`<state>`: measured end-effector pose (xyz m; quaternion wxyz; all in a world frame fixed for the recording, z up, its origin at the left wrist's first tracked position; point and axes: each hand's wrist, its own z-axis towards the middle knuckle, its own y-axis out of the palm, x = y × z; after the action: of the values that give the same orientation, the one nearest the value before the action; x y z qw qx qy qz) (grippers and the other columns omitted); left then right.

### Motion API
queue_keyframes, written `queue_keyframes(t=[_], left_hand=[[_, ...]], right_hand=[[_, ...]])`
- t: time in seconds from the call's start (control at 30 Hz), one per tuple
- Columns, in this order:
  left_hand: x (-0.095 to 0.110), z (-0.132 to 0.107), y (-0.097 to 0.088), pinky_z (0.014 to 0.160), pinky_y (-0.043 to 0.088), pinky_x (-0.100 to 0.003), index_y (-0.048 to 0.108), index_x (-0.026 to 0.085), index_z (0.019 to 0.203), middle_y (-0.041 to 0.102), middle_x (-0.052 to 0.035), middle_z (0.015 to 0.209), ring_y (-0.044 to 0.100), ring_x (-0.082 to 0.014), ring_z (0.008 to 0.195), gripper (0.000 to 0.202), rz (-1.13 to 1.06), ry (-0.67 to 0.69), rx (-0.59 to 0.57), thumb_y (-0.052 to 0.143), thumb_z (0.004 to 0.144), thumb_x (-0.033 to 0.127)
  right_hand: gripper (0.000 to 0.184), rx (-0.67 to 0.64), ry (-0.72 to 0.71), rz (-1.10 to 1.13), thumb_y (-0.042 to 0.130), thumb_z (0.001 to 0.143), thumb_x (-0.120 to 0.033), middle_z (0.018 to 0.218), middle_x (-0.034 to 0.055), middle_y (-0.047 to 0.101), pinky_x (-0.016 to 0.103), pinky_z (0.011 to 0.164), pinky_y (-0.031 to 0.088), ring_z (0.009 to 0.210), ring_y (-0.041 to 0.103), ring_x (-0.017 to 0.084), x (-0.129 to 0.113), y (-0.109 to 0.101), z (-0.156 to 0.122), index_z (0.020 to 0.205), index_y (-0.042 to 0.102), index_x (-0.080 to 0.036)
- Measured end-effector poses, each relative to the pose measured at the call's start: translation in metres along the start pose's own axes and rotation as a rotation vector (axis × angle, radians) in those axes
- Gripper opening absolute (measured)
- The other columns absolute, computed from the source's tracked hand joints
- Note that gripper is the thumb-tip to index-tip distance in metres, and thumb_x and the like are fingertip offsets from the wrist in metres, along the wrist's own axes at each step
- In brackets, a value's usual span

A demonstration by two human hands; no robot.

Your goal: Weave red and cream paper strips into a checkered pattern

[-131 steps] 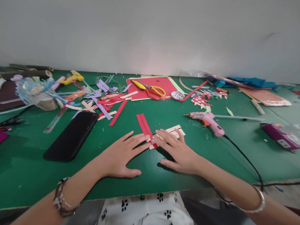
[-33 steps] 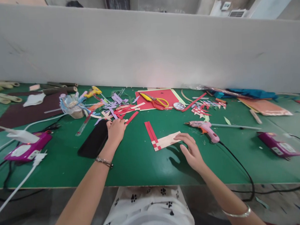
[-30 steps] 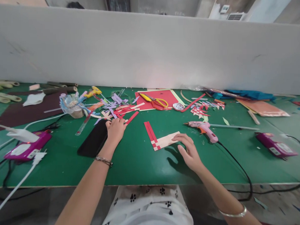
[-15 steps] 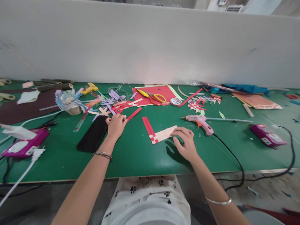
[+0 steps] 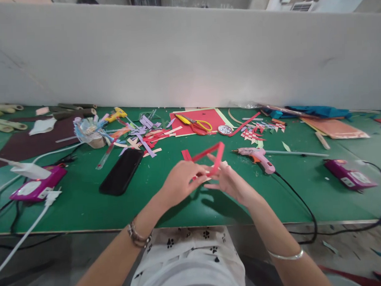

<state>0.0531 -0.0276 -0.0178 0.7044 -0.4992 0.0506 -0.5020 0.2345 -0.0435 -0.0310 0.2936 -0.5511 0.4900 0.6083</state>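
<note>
Both my hands meet above the near middle of the green table (image 5: 167,202). My left hand (image 5: 182,183) pinches one end of a red paper strip (image 5: 211,151). The strip bends into a loop, and its other end is held in the fingers of my right hand (image 5: 231,181). Under my hands lies the woven piece of red and cream strips (image 5: 187,154), mostly hidden; only its far red end shows.
A black phone (image 5: 121,171) lies left of my hands. Behind it is a pile of paper strips (image 5: 145,138). A pink glue gun (image 5: 256,155) with a black cord lies to the right. Yellow-handled scissors (image 5: 194,123) rest on red paper. Purple boxes (image 5: 37,186) (image 5: 349,177) sit at both sides.
My left hand has come back from the strip pile with a red strip. Both hands now hold it, bent, over the woven piece. My right hand lifted off the cream strips.
</note>
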Motion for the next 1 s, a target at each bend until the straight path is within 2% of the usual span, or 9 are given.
queue_keyframes(t=[0.1, 0.2, 0.3, 0.4, 0.57, 0.63, 0.7, 0.83, 1.0], left_hand=[[0.002, -0.01, 0.009, 0.068, 0.038, -0.025, 0.056, 0.02, 0.08, 0.065, 0.0004, 0.078, 0.059, -0.0142, 0.073, 0.016, -0.012, 0.034, -0.151, 0.043, 0.088, 0.024], [-0.008, -0.013, 0.01, 0.068, 0.039, -0.027, 0.057, 0.02, 0.077, 0.065, -0.0003, 0.077, 0.06, -0.0156, 0.073, 0.014, -0.014, 0.006, -0.228, 0.046, 0.086, 0.024], [-0.014, -0.012, 0.007, 0.073, 0.041, -0.029, 0.055, 0.021, 0.085, 0.065, 0.0, 0.079, 0.06, -0.0167, 0.077, 0.009, -0.14, -0.104, -0.178, 0.049, 0.083, 0.027], [-0.013, -0.007, 0.008, 0.078, 0.044, -0.031, 0.046, 0.022, 0.107, 0.062, -0.0028, 0.093, 0.058, -0.0178, 0.085, 0.032, -0.35, -0.254, -0.086, 0.054, 0.079, 0.033], [-0.011, 0.006, 0.011, 0.089, 0.041, -0.035, 0.036, 0.02, 0.123, 0.042, -0.0121, 0.124, 0.047, -0.0224, 0.107, 0.057, -0.447, -0.255, 0.015, 0.055, 0.075, 0.042], [-0.013, 0.014, 0.006, 0.087, 0.042, -0.034, 0.034, 0.021, 0.126, 0.042, -0.0112, 0.124, 0.049, -0.0208, 0.103, 0.059, -0.451, -0.19, 0.049, 0.056, 0.076, 0.042], [-0.016, 0.022, -0.004, 0.079, 0.045, -0.03, 0.035, 0.024, 0.127, 0.053, -0.0064, 0.109, 0.054, -0.0161, 0.087, 0.056, -0.449, -0.107, 0.021, 0.057, 0.077, 0.037], [-0.016, 0.034, -0.021, 0.068, 0.045, -0.024, 0.061, 0.021, 0.09, 0.057, -0.0021, 0.085, 0.055, -0.013, 0.073, 0.014, -0.292, 0.008, -0.062, 0.055, 0.08, 0.029], [-0.014, 0.04, -0.027, 0.061, 0.044, -0.022, 0.06, 0.019, 0.073, 0.059, -0.0007, 0.075, 0.054, -0.0116, 0.066, 0.009, -0.295, -0.004, 0.096, 0.054, 0.078, 0.024]], right_hand=[[0.046, 0.031, 0.093, 0.069, 0.056, 0.071, -0.055, 0.098, 0.0061, 0.064, 0.033, 0.072, 0.048, 0.083, 0.06, 0.017, 0.003, 0.006, 0.0, 0.106, 0.057, -0.024], [0.036, 0.143, 0.04, -0.079, 0.062, 0.068, -0.05, 0.078, 0.0041, 0.066, 0.025, 0.063, 0.046, 0.07, 0.059, 0.013, 0.003, 0.007, 0.003, 0.083, 0.065, -0.018], [0.04, 0.181, -0.027, -0.245, 0.056, 0.07, -0.055, 0.063, 0.0013, 0.059, 0.022, 0.051, 0.039, 0.054, 0.05, 0.009, -0.001, 0.006, 0.009, 0.071, 0.066, -0.016], [0.045, 0.186, -0.067, -0.334, 0.047, 0.074, -0.057, 0.05, -0.0034, 0.046, 0.022, 0.04, 0.027, 0.042, 0.034, 0.006, -0.007, 0.009, 0.015, 0.071, 0.064, -0.015], [0.035, -0.081, -0.051, -0.592, 0.041, 0.081, -0.041, 0.05, -0.004, 0.044, 0.021, 0.043, 0.029, 0.044, 0.036, 0.007, -0.022, 0.015, 0.023, 0.061, 0.055, -0.017], [0.031, -0.279, -0.015, -0.777, 0.04, 0.081, -0.031, 0.053, -0.0026, 0.051, 0.022, 0.048, 0.035, 0.049, 0.044, 0.008, -0.029, 0.015, 0.027, 0.057, 0.054, -0.018], [0.027, -0.438, 0.0, -0.945, 0.042, 0.079, -0.023, 0.058, -0.0012, 0.058, 0.022, 0.053, 0.039, 0.054, 0.05, 0.01, -0.037, 0.015, 0.032, 0.056, 0.055, -0.018], [0.023, -0.477, 0.009, -1.019, 0.042, 0.073, -0.011, 0.063, -0.0004, 0.063, 0.023, 0.054, 0.042, 0.058, 0.056, 0.011, -0.052, 0.015, 0.044, 0.056, 0.054, -0.019], [0.023, -0.509, 0.012, -1.087, 0.043, 0.076, -0.017, 0.052, -0.0027, 0.053, 0.022, 0.049, 0.037, 0.05, 0.049, 0.01, -0.063, 0.015, 0.051, 0.054, 0.051, -0.019]])
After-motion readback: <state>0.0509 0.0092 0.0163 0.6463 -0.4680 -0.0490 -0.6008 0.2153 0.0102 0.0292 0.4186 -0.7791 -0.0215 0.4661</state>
